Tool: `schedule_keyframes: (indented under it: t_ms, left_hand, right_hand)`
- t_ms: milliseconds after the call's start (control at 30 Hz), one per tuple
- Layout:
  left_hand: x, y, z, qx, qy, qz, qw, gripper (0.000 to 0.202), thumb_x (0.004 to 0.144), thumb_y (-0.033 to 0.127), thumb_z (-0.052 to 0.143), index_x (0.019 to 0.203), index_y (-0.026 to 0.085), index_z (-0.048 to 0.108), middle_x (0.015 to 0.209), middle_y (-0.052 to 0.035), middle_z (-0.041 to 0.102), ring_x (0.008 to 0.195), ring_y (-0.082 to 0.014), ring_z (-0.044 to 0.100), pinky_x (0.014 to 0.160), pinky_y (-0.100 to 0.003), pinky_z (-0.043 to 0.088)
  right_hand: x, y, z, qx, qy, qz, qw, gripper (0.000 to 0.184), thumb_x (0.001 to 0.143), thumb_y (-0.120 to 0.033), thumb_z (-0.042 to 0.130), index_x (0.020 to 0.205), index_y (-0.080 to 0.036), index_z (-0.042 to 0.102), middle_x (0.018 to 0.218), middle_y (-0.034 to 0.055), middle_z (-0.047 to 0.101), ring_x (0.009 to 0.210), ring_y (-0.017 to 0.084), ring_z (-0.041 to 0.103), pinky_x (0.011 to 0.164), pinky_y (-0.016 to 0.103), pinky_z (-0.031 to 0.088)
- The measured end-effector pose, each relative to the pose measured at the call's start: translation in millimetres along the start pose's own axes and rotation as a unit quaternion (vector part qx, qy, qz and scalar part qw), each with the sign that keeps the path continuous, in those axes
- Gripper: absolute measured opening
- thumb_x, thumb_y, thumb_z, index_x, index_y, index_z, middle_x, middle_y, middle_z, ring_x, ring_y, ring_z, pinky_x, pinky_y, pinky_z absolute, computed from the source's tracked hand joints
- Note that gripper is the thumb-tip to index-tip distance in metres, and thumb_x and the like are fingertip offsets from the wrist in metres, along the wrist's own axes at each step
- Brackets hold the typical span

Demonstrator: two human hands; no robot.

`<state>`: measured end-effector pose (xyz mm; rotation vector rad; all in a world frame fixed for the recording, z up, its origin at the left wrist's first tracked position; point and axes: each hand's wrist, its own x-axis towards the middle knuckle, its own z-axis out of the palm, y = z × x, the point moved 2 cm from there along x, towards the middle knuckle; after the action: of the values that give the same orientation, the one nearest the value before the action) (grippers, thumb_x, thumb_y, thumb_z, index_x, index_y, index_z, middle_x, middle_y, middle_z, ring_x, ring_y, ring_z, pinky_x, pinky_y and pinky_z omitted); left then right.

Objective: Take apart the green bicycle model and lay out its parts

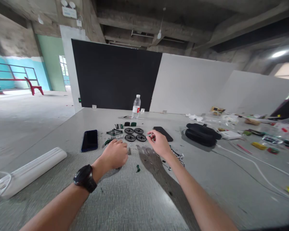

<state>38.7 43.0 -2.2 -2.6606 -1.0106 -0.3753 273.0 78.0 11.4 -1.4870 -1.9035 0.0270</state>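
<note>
My right hand (159, 142) is over the table just right of several small black spoked wheels (136, 134). Its thumb and forefinger pinch a small greenish part (149, 135), too small to name. Left of the wheels, my left hand (114, 153) is curled low over the tabletop, a black watch on the wrist. Its fingertips are hidden, so what they hold, if anything, does not show. A small dark bicycle-like frame (114, 132) lies beyond it. A curved green piece (138, 168) rests between my forearms. Small metal parts (180, 157) lie beside my right wrist.
A dark phone (89, 140) lies on the left, near a white power strip (33, 171). Another phone (164, 133) is behind my right hand. A water bottle (136, 107) stands at the back. A black case (202, 134), cables and clutter occupy the right.
</note>
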Motion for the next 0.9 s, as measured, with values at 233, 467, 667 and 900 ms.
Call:
schedule_keyframes:
  t_ms: [233, 467, 667, 900]
  left_hand:
    - [1, 2, -2.1, 0.013, -0.015, -0.022, 1.0, 0.026, 0.087, 0.02, 0.049, 0.075, 0.019, 0.073, 0.086, -0.0068, 0.068, 0.09, -0.0244, 0.062, 0.082, -0.041, 0.047]
    - [1, 3, -3.6, 0.017, -0.022, -0.026, 0.999, 0.026, 0.088, 0.021, 0.05, 0.08, 0.021, 0.075, 0.09, -0.0056, 0.069, 0.09, -0.0234, 0.062, 0.08, -0.039, 0.046]
    - [1, 3, -3.3, 0.015, -0.024, -0.026, 0.999, 0.027, 0.089, 0.021, 0.049, 0.079, 0.021, 0.074, 0.089, -0.0051, 0.069, 0.09, -0.0234, 0.062, 0.079, -0.039, 0.046]
    - [1, 3, -0.4, 0.013, -0.017, -0.026, 0.999, 0.027, 0.089, 0.021, 0.048, 0.081, 0.021, 0.074, 0.089, -0.0046, 0.07, 0.092, -0.023, 0.062, 0.082, -0.039, 0.046]
  right_hand:
    - [1, 16, -11, 0.01, 0.033, 0.022, 0.999, 0.017, 0.086, -0.033, 0.056, 0.098, -0.023, 0.062, 0.077, 0.0019, 0.066, 0.068, 0.019, 0.059, 0.065, 0.031, 0.044]
    - [3, 21, -21, 0.012, 0.044, 0.035, 0.998, 0.019, 0.086, -0.036, 0.056, 0.097, -0.023, 0.063, 0.079, 0.0025, 0.068, 0.067, 0.019, 0.06, 0.065, 0.031, 0.044]
    - [3, 26, -24, 0.021, 0.056, 0.038, 0.997, 0.02, 0.085, -0.036, 0.057, 0.098, -0.023, 0.064, 0.08, 0.0027, 0.069, 0.067, 0.019, 0.06, 0.066, 0.032, 0.045]
    - [2, 23, -24, 0.018, 0.05, 0.024, 0.998, 0.02, 0.086, -0.036, 0.056, 0.099, -0.023, 0.065, 0.079, 0.0027, 0.068, 0.068, 0.019, 0.059, 0.064, 0.031, 0.045]
